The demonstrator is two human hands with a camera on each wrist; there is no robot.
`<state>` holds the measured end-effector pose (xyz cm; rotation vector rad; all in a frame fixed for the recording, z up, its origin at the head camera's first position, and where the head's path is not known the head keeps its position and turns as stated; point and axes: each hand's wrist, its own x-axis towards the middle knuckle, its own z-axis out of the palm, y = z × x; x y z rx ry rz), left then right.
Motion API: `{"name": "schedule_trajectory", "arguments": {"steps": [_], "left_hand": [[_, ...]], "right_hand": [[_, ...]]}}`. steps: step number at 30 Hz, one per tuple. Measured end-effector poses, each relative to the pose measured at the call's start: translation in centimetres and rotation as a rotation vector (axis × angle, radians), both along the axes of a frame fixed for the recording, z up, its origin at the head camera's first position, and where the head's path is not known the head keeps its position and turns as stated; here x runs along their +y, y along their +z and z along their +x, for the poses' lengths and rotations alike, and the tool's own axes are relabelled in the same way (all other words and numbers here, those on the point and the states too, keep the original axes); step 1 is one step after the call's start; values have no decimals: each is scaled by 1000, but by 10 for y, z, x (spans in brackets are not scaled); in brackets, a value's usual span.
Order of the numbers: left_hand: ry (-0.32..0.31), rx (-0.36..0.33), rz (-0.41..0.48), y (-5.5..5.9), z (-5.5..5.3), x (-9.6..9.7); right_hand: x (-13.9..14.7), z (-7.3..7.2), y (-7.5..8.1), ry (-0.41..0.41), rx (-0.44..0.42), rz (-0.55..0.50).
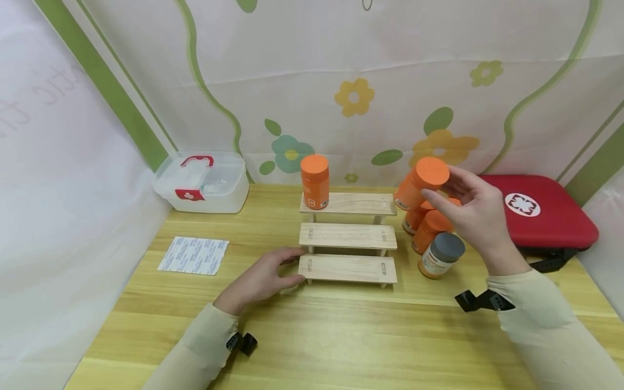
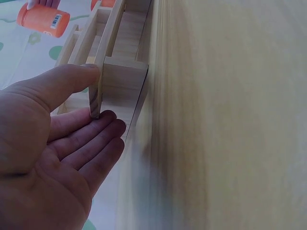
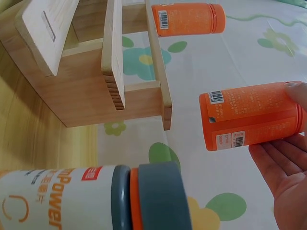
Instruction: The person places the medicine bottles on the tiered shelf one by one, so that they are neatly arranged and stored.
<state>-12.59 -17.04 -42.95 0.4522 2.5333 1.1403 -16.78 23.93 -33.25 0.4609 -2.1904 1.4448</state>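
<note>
My right hand [image 1: 480, 216] grips an orange bottle [image 1: 420, 181] between thumb and fingers, raised and tilted beside the right end of a three-step wooden rack [image 1: 348, 236]. In the right wrist view, the held bottle [image 3: 254, 115] shows its barcode labels, its base toward the rack. My left hand [image 1: 265, 275] pinches the left end of the rack's lowest step, thumb on one side and fingertips on the other in the left wrist view. Another orange bottle [image 1: 315, 184] stands upright at the left of the top step.
Below my right hand stand more orange bottles [image 1: 430, 230] and a white bottle with a grey cap [image 1: 441, 254]. A red first-aid case [image 1: 551, 208] lies at the right. At the left are a clear plastic box [image 1: 229, 187] with a red handle and a white printed sheet [image 1: 194, 255].
</note>
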Motion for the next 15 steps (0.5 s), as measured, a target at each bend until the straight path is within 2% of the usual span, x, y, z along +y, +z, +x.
{"name": "schedule_trajectory", "arguments": {"steps": [15], "left_hand": [[15, -3, -3, 1, 0, 0]], "right_hand": [[-14, -9, 2, 51, -28, 1]]}}
